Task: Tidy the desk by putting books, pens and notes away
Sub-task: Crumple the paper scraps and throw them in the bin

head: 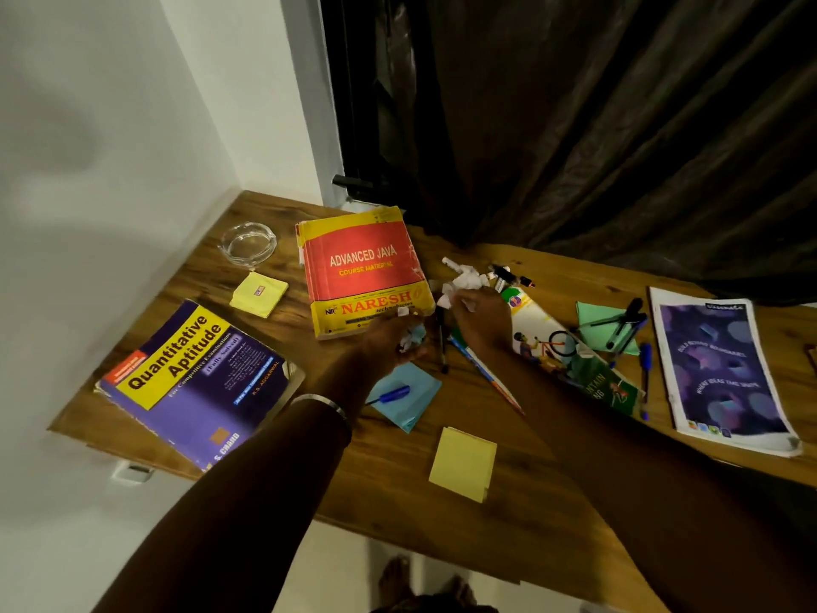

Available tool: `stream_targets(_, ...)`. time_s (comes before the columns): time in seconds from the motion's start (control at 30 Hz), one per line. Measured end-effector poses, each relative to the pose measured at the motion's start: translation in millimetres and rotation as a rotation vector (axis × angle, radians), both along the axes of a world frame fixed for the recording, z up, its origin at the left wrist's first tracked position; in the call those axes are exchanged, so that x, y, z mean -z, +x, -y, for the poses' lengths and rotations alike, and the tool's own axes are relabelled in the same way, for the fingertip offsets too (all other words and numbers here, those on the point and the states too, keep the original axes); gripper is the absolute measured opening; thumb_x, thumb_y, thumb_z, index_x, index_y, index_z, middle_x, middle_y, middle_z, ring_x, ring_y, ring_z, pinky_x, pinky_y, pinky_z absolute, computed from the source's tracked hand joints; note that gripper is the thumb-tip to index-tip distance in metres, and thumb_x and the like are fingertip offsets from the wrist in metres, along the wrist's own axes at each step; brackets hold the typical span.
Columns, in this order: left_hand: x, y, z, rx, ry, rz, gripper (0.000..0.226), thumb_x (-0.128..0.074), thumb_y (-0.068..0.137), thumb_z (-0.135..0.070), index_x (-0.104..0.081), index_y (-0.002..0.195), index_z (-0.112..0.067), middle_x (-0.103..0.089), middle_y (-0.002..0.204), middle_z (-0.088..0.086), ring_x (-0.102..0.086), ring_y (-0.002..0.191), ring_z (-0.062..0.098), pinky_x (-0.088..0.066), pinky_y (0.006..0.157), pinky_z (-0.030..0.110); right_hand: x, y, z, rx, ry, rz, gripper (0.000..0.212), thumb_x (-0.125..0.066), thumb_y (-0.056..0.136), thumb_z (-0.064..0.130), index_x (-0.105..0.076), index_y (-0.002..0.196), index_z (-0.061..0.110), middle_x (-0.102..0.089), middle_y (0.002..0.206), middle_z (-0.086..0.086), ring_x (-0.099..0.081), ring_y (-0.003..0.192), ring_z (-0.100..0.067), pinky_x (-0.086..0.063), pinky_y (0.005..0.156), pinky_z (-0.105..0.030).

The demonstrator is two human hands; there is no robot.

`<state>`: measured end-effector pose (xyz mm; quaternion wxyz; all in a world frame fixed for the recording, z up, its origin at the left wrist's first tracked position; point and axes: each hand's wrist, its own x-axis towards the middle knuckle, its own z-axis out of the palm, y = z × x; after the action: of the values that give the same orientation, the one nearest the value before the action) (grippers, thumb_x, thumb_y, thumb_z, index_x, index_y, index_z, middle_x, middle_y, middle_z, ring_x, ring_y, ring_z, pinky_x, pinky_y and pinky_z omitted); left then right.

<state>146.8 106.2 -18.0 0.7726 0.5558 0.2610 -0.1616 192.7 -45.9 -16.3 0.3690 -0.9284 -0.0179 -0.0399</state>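
One view only — a wide-angle camera worn on the head, looking forward and steeply down from standing height over the wooden desk (530,502). It faces the corner where the white wall (110,148) meets the dark curtain (597,126); both forearms reach in from the bottom edge — straight lines bow toward the borders.

A clear glass ashtray (248,242) sits in the upper left part of the wooden desk (521,493), near the corner where the white wall (106,161) meets it. A dark curtain (597,121) hangs across the upper right of the frame, its folds reaching the desk's far edge. Pale floor (353,564) shows along the bottom centre, below the desk's near edge.
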Motion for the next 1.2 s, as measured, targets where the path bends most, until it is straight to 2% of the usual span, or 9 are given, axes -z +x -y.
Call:
stream_targets(0.1, 0, 7, 7, -0.015, 0.007, 0.002, 0.003, -0.058, 0.092, -0.016, -0.06, 0.094, -0.018, -0.06, 0.094, 0.008, -0.062, 0.08, 0.021, -0.056, 0.062, 0.034, -15, -24, 0, 0.058, 0.195, -0.008, 0.025, -0.06, 0.093, 0.033, -0.073, 0.095, 0.012, -0.07, 0.087, -0.005, -0.061, 0.08, -0.016, -0.035, 0.064, -0.023)
stream_targets(0.2, -1, 10, 20, 0.001, -0.012, -0.019, 0.007, -0.052, 0.095, -0.017, -0.059, 0.094, -0.015, -0.062, 0.101, 0.015, -0.061, 0.078, 0.02, -0.055, 0.058, 0.031, -11, -38, 0, 0.067, 0.273, -0.077, 0.023, -0.064, 0.088, 0.039, -0.067, 0.09, 0.016, -0.069, 0.092, -0.01, -0.064, 0.087, -0.026, -0.044, 0.068, -0.03)
stream_targets(0.3, 3, 8, 38, 0.113, -0.091, -0.005, 0.024, -0.046, 0.097, -0.03, -0.057, 0.105, -0.011, -0.063, 0.107, 0.02, -0.061, 0.076, 0.021, -0.053, 0.051, 0.026, -9, -50, 13, 0.118, 0.288, -0.077, 0.028, -0.068, 0.082, 0.039, -0.049, 0.075, 0.021, -0.059, 0.075, -0.008, -0.06, 0.081, -0.031, -0.048, 0.067, -0.041)
stream_targets(0.4, 4, 0, 55, 0.118, -0.2, -0.001, 0.038, -0.041, 0.097, -0.044, -0.058, 0.116, -0.016, -0.067, 0.104, 0.005, -0.064, 0.088, 0.019, -0.057, 0.064, 0.031, -9, -62, 30, 0.16, 0.303, -0.061, 0.03, -0.067, 0.083, 0.038, -0.043, 0.086, 0.02, -0.056, 0.076, -0.004, -0.058, 0.077, -0.029, -0.046, 0.065, -0.039)
stream_targets(0.5, -2, -2, 75, 0.152, -0.253, -0.031, 0.061, -0.037, 0.093, -0.06, -0.057, 0.125, -0.012, -0.063, 0.119, 0.011, -0.063, 0.097, 0.025, -0.057, 0.066, 0.033, -8, -75, 44, 0.158, 0.292, -0.038, 0.043, -0.062, 0.084, 0.05, -0.038, 0.11, 0.025, -0.065, 0.089, -0.007, -0.063, 0.082, -0.032, -0.052, 0.066, -0.041)
stream_targets(0.57, -11, -3, 91, 0.184, -0.17, -0.077, 0.069, -0.041, 0.087, -0.068, -0.06, 0.125, -0.013, -0.064, 0.121, 0.012, -0.062, 0.107, 0.032, -0.054, 0.082, 0.039, -9, -82, 51, 0.167, 0.242, -0.022, 0.046, -0.059, 0.087, 0.051, -0.041, 0.122, 0.025, -0.067, 0.098, -0.008, -0.065, 0.089, -0.031, -0.051, 0.069, -0.037)
stream_targets(0.73, -18, -8, 127, 0.16, -0.051, -0.068, 0.061, -0.069, 0.076, -0.056, -0.062, 0.122, -0.016, -0.066, 0.118, 0.008, -0.063, 0.107, 0.027, -0.053, 0.068, 0.033, -15, -97, 67, 0.145, 0.131, -0.003, 0.034, -0.055, 0.093, 0.031, -0.049, 0.125, 0.02, -0.069, 0.091, -0.01, -0.065, 0.084, -0.029, -0.047, 0.066, -0.032)
stream_targets(0.97, -15, -22, 155, 0.246, -0.012, 0.067, 0.026, -0.057, 0.091, -0.037, -0.06, 0.113, -0.024, -0.061, 0.106, -0.002, -0.059, 0.088, 0.011, -0.053, 0.057, 0.027, -21, -117, 95, 0.211, 0.359, -0.061, 0.027, -0.046, 0.092, 0.032, -0.04, 0.118, 0.026, -0.069, 0.101, -0.006, -0.068, 0.085, -0.025, -0.055, 0.076, -0.041)
stream_targets(1.2, -15, -29, 200, 0.297, -0.024, -0.021, 0.021, -0.065, 0.087, -0.032, -0.067, 0.106, -0.024, -0.064, 0.106, -0.002, -0.061, 0.095, 0.015, -0.056, 0.063, 0.028, -22, -137, 152, 0.384, 0.191, -0.003, 0.027, -0.038, 0.102, 0.035, -0.051, 0.116, 0.016, -0.067, 0.094, -0.002, -0.065, 0.079, -0.015, -0.057, 0.067, -0.036)
